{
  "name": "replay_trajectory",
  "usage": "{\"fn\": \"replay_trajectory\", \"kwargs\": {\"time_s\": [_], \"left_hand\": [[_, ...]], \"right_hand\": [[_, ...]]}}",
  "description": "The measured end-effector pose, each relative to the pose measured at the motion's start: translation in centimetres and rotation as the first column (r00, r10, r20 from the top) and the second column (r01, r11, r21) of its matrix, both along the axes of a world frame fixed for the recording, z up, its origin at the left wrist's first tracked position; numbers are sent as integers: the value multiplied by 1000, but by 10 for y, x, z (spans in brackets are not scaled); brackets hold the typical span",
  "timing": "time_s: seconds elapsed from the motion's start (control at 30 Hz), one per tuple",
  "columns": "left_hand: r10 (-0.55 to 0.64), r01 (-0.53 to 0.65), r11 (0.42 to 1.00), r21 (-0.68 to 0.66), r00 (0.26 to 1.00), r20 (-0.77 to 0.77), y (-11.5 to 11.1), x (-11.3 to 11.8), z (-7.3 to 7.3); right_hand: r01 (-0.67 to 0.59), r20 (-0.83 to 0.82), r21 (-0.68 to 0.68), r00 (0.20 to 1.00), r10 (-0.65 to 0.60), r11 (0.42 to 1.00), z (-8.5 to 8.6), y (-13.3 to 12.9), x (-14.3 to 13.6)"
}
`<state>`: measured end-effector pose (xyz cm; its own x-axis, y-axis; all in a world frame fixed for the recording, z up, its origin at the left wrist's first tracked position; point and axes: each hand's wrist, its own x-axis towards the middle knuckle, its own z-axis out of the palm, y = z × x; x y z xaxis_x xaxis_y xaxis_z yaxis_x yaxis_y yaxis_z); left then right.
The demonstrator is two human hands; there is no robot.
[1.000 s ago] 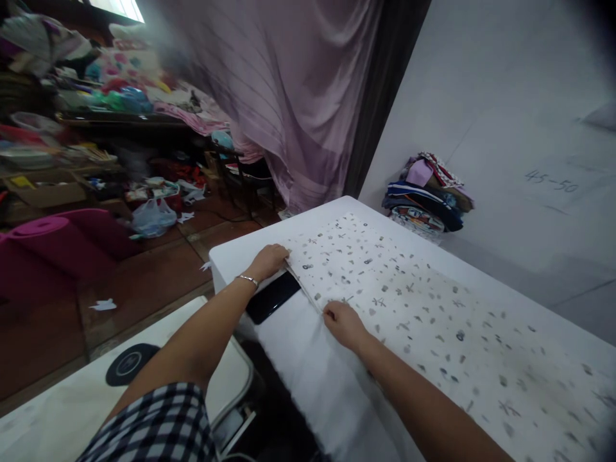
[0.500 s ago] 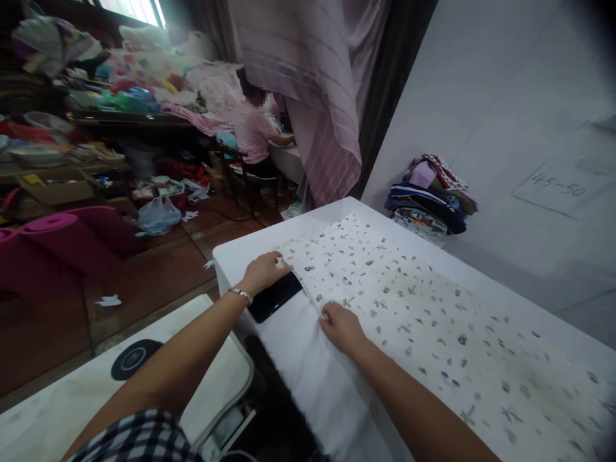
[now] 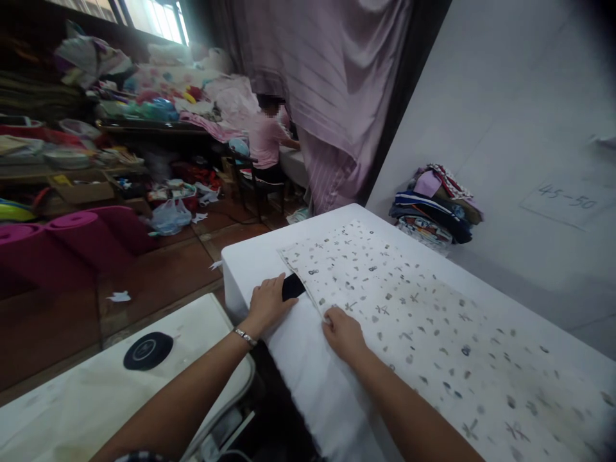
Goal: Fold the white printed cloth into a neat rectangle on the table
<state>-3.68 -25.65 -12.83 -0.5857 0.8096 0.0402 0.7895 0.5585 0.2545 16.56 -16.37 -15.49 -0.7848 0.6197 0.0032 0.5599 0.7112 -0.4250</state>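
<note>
A white printed cloth with small grey and brown motifs lies spread over the white-covered table. My right hand is closed on the cloth's near edge, thumb and fingers pinching the hem. To its left, my left hand has its fingers over a flat black phone and its thumb along the near side. The hand hides much of the phone, whose visible end meets the cloth's edge. The cloth's far left corner lies flat on the table, apart from both hands.
The white table runs toward the wall. Folded clothes are stacked beyond it. A cream machine top with a round black disc stands at the lower left. Pink rolls stand on the floor. A seated person is by the curtain.
My left hand has let go of the cloth's edge and moved back onto the phone, now covering much of it. The right hand keeps its pinch. The view has shifted slightly.
</note>
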Motion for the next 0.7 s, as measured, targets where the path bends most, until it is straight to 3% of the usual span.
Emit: {"fn": "replay_trajectory", "kwargs": {"time_s": [0.47,0.57,0.7], "left_hand": [[22,-22,1000,-6,999,-39,-3,3,3],[35,-36,999,-6,996,-86,-6,-4,1],[138,-144,989,-26,978,-157,-9,-32,3]], "right_hand": [[-7,-2,21,1000,7,1000,-1,-1,0],[-11,-9,23,1000,11,1000,-1,-1,1],[-15,-11,16,1000,15,1000,1,-2,2]]}}
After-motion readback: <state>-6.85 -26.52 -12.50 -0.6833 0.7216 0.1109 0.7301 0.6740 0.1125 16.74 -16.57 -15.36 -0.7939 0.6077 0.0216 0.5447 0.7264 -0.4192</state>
